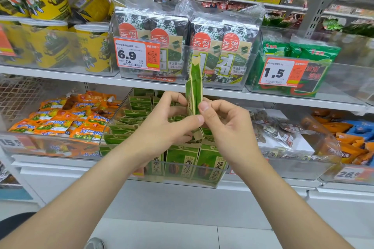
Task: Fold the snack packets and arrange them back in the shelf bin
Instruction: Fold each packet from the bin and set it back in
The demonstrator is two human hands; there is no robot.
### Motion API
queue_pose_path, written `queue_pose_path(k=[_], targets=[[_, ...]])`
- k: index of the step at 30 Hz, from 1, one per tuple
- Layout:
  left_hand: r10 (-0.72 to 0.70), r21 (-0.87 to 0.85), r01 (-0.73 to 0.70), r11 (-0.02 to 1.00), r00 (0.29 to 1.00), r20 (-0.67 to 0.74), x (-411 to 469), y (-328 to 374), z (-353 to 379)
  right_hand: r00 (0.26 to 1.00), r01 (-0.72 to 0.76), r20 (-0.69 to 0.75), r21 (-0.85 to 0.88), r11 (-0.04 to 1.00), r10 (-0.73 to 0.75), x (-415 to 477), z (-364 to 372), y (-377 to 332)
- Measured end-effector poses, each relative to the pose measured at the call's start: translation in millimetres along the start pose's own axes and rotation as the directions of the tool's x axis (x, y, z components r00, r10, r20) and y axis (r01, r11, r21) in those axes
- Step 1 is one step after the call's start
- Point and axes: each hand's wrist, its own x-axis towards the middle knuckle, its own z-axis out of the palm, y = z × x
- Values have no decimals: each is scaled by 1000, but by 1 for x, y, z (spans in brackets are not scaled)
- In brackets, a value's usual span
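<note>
One narrow green foil snack packet stands upright at twelve o'clock above the clear plastic shelf bin, pinched between left hand and right hand; perhaps twenty packets below.

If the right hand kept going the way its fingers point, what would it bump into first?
The right hand points left toward the left hand, with the green packet pinched between them. It already touches the packet; past that, probably the left hand's fingers, though depth is unclear.

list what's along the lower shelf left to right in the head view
orange snack packets → clear bin of green packets, with the left hand and right hand pinching one green packet above it → clear bags of dark snacks → orange and blue packets
</note>
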Motion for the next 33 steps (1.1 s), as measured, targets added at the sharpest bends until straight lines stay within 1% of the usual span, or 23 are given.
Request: queue_pose_path(k=[4,7,12,18,21,25,29,33], targets=[[10,-43,-8,999,998,57,-3,4,-3,1000,-10,-14,-22,1000,10,2,0,1],[37,-32,-34,999,996,80,-4,7,-7,1000,-17,-13,17,1000,17,2,-4,-1],[70,-18,-68,997,994,87,-5,8,-10,993,31,114,-60,998,-23,2,-13,-5],[40,-31,-36,999,993,113,-4,8,-18,987,102,133,-105,989,-88,4,-13,3],[25,-16,-24,1000,995,93,-3,6,-18,984,117,148,-124,985,-99,5,-14,5],[33,2,-33,999,998,56,-2,4,-17,981,78,186,-80,994,-62,5,-13,6],[51,53,-52,997,998,29,-2,2,-20,979,-9,203,-48,999,19,2,-14,3],[67,79,-64,995,997,-39,0,1,-21,971,-119,215,73,990,101,2,-16,-7]])
